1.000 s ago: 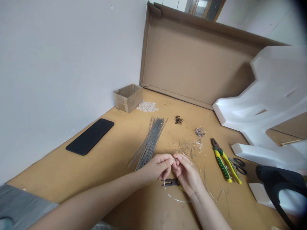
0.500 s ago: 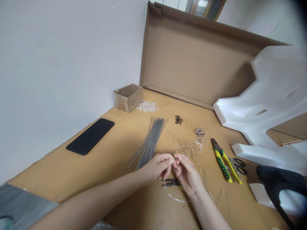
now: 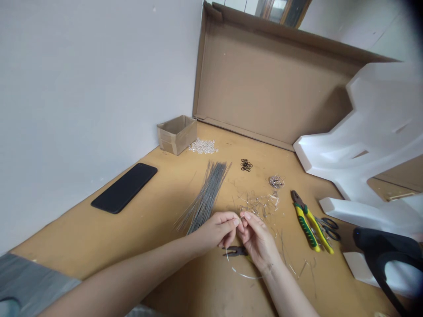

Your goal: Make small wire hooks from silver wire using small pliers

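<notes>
My left hand (image 3: 228, 228) and my right hand (image 3: 257, 240) meet over the table, thumbs and fingertips pinched together. A short, thin piece of wire (image 3: 241, 218) shows between their fingertips; its far ends are hidden by the fingers. Below the hands, a thin whitish curved strand (image 3: 244, 276) runs from under my left hand to my right wrist; I cannot tell if it is held. Dark-jawed pliers (image 3: 235, 251) lie partly hidden beneath my right hand. Left of the hands is a bundle of straight grey wires (image 3: 208, 198). Tangled wire pieces (image 3: 261, 204) lie just beyond my fingertips.
Green-and-yellow pliers (image 3: 310, 224) and black-handled scissors (image 3: 330, 229) lie at the right, near white foam (image 3: 333, 160). Farther back are black rings (image 3: 246, 165), a small cardboard box (image 3: 176, 136) and clear small pieces (image 3: 204, 146). A black phone (image 3: 124, 188) lies left.
</notes>
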Action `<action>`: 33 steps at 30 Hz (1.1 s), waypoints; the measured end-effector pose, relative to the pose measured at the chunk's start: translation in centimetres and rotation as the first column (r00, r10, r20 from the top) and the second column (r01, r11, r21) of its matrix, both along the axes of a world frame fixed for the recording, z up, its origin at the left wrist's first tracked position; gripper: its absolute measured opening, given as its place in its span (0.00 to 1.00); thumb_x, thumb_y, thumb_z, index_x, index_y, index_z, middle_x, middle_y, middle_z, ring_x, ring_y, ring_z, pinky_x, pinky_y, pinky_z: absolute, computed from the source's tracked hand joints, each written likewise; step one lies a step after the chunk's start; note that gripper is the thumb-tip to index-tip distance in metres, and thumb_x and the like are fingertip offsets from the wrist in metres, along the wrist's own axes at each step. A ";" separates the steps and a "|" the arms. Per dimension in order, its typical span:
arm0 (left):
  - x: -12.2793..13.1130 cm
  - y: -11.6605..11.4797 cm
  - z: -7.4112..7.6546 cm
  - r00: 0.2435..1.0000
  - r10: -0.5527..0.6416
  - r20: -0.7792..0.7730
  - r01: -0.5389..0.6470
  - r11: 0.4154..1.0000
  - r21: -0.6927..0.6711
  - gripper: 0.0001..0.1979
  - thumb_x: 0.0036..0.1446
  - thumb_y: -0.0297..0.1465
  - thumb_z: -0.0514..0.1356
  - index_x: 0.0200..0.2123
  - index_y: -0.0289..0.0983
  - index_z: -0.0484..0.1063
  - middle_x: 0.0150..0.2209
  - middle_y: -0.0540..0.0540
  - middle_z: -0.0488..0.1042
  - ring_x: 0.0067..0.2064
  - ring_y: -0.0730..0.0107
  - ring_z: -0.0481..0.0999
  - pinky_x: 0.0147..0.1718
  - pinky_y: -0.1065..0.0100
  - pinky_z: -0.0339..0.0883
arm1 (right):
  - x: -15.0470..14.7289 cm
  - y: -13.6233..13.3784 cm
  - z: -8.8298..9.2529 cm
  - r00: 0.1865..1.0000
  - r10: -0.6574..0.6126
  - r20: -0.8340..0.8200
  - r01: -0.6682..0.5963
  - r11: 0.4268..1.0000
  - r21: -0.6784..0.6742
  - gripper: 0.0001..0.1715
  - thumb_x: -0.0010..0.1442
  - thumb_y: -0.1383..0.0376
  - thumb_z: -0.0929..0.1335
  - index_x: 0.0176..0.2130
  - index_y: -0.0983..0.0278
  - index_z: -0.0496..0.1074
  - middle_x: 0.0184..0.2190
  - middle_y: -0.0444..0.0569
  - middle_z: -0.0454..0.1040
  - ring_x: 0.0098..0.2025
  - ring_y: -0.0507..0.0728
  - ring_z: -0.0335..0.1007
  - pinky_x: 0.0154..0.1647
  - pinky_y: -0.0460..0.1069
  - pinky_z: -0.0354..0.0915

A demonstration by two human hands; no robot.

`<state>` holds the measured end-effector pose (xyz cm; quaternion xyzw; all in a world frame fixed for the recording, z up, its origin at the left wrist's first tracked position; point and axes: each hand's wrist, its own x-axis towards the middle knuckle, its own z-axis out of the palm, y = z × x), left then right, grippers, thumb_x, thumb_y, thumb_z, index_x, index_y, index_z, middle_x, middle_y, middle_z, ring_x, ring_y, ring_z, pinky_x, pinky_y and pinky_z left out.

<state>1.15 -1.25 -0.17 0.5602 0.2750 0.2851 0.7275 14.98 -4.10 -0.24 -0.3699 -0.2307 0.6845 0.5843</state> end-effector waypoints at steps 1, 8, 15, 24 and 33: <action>0.0 0.0 0.0 1.000 -0.002 0.002 0.002 1.000 0.001 0.13 0.58 0.36 0.48 0.29 0.33 0.65 0.11 0.57 0.60 0.12 0.82 0.53 0.13 0.79 0.51 | 0.0 0.0 0.0 1.000 -0.001 -0.001 0.001 1.000 0.000 0.06 0.49 0.66 0.72 0.29 0.68 0.75 0.18 0.41 0.65 0.21 0.45 0.60 0.19 0.39 0.57; 0.0 0.0 -0.1 1.000 -0.003 0.018 0.003 1.000 -0.002 0.14 0.58 0.37 0.48 0.28 0.34 0.65 0.11 0.57 0.60 0.12 0.82 0.54 0.13 0.79 0.51 | -0.1 0.0 0.1 1.000 -0.001 0.003 0.001 1.000 -0.002 0.06 0.49 0.66 0.72 0.28 0.68 0.75 0.17 0.40 0.64 0.20 0.45 0.59 0.19 0.39 0.57; 0.0 -0.1 0.1 1.000 0.001 0.019 -0.001 1.000 -0.013 0.14 0.58 0.37 0.48 0.28 0.34 0.65 0.11 0.57 0.60 0.12 0.82 0.53 0.13 0.78 0.50 | 0.0 -0.1 0.0 1.000 0.002 0.010 -0.002 1.000 0.008 0.05 0.50 0.66 0.72 0.27 0.68 0.74 0.17 0.40 0.65 0.20 0.45 0.59 0.20 0.39 0.57; -0.3 1.0 -0.3 0.998 0.059 -0.010 -0.059 0.998 -0.017 0.14 0.57 0.37 0.49 0.29 0.33 0.66 0.11 0.57 0.60 0.12 0.82 0.52 0.13 0.78 0.47 | 0.5 0.5 -1.0 0.994 -0.020 0.112 0.024 0.999 -0.034 0.09 0.48 0.63 0.72 0.30 0.67 0.75 0.21 0.43 0.70 0.19 0.45 0.59 0.19 0.40 0.57; -2.1 2.3 0.6 0.984 0.080 0.157 -0.064 0.993 -0.103 0.12 0.57 0.36 0.51 0.30 0.33 0.67 0.11 0.57 0.59 0.13 0.82 0.49 0.14 0.77 0.40 | 1.3 0.9 -2.0 0.518 -0.249 0.818 -0.097 0.933 0.346 0.02 0.48 0.65 0.71 0.26 0.59 0.77 0.20 0.44 0.70 0.24 0.52 0.62 0.26 0.47 0.57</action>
